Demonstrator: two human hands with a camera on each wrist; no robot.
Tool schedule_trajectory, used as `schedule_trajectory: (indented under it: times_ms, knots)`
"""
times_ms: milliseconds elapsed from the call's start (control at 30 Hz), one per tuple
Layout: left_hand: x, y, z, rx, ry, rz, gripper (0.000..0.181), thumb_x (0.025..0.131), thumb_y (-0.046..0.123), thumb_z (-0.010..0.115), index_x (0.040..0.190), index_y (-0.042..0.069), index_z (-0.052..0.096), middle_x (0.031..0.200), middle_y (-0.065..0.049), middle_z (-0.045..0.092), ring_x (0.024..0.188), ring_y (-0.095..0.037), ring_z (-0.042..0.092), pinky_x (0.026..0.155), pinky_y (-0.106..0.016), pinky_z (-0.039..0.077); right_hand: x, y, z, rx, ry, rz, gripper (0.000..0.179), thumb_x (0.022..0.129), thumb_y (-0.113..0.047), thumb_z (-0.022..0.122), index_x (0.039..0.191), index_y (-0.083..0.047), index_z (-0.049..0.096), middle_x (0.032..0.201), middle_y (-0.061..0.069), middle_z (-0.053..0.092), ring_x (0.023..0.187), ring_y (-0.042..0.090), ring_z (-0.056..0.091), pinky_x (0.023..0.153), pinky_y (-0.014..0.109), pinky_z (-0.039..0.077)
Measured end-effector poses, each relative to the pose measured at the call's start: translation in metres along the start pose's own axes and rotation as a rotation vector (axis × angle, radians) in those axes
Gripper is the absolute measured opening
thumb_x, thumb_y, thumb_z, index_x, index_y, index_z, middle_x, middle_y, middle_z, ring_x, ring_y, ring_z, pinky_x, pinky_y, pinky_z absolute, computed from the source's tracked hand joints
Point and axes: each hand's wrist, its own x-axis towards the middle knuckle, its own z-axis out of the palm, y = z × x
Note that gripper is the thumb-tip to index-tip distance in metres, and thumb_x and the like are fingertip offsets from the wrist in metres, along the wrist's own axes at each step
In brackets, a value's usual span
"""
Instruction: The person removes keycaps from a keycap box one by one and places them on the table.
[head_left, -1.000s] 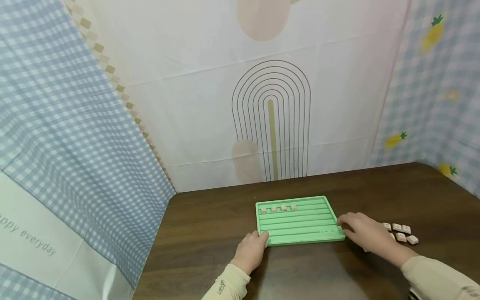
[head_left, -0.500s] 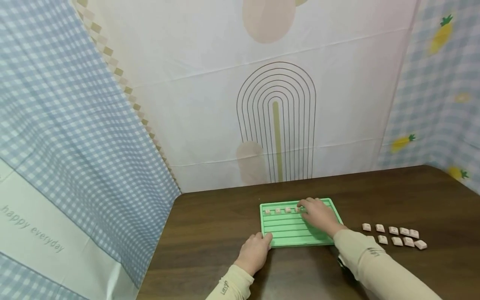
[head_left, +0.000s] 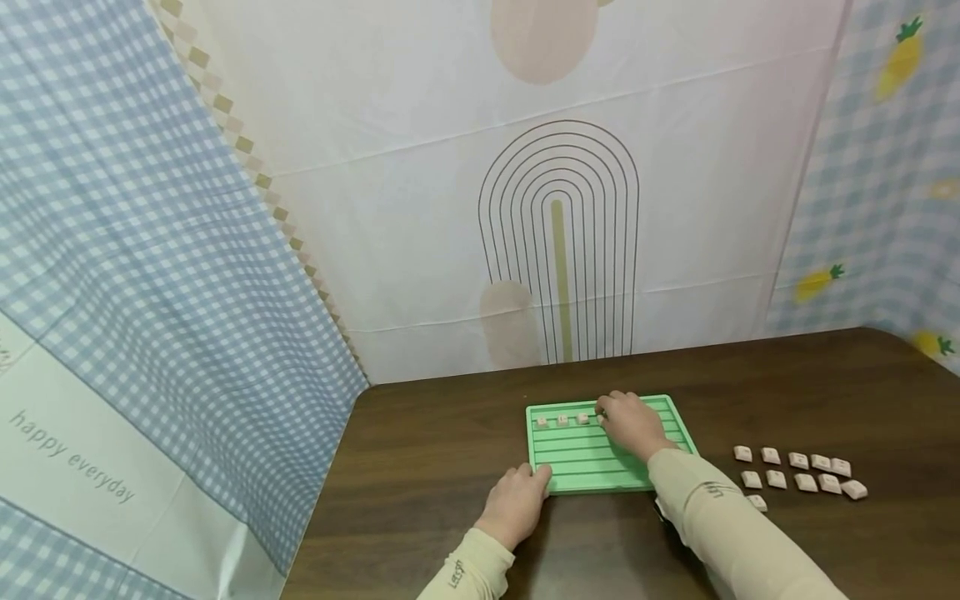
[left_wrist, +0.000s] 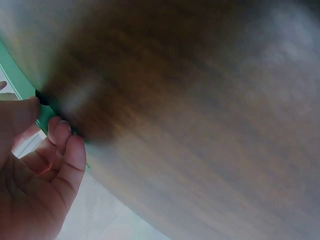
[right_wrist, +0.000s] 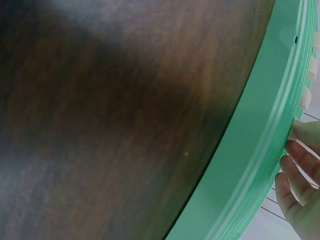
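Note:
A green ridged tray lies on the dark wooden table. Three cream keycap-shaped blocks, among them one block, stand spaced along its far row. My left hand grips the near left corner, the thumb on top; in the left wrist view the left hand has curled fingers at the tray's edge. Over the far row, my right hand pinches a fourth block between thumb and index finger, in line with the others. The right wrist view shows the right hand's other fingers loosely bent.
To the right of the tray, several more cream blocks lie in loose rows on the table. One block is partly behind the right sleeve. A white patterned cloth hangs behind the table, with checked cloths at both sides.
My right hand has moved left from the tray's right edge to the fourth block in the far row and pinches it. My left hand has kept its grip on the tray's corner.

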Motion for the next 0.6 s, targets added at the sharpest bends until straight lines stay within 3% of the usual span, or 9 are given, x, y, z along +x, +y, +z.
schedule_trajectory:
  times_ms: [200, 333, 600]
  knots:
    - [-0.001, 0.001, -0.003, -0.013, -0.026, -0.003, 0.012, 0.090, 0.021, 0.058, 0.091, 0.014, 0.049, 0.077, -0.006, 0.055, 0.062, -0.020, 0.050, 0.051, -0.028, 0.042, 0.002, 0.004, 0.006, -0.044, 0.023, -0.021, 0.013, 0.086, -0.013, 0.064, 0.097, -0.008, 0.065, 0.092, 0.007, 0.062, 0.084, 0.025, 0.056, 0.064, 0.037, 0.049]
    - [-0.001, 0.003, -0.003, 0.002, -0.008, -0.003, 0.013, 0.089, 0.021, 0.059, 0.090, 0.014, 0.049, 0.076, -0.006, 0.055, 0.062, -0.020, 0.051, 0.050, -0.028, 0.042, 0.000, 0.005, 0.006, -0.083, 0.037, -0.054, 0.011, 0.085, -0.013, 0.065, 0.094, -0.007, 0.063, 0.087, 0.005, 0.060, 0.079, 0.022, 0.055, 0.061, 0.034, 0.048]
    - [0.000, 0.001, 0.000, 0.023, -0.003, -0.001, 0.013, 0.090, 0.021, 0.058, 0.091, 0.014, 0.048, 0.076, -0.006, 0.055, 0.061, -0.020, 0.051, 0.050, -0.028, 0.042, -0.015, 0.005, -0.016, -0.060, 0.117, -0.166, 0.008, 0.085, -0.013, 0.064, 0.092, -0.009, 0.062, 0.085, 0.002, 0.060, 0.076, 0.018, 0.053, 0.059, 0.030, 0.044]
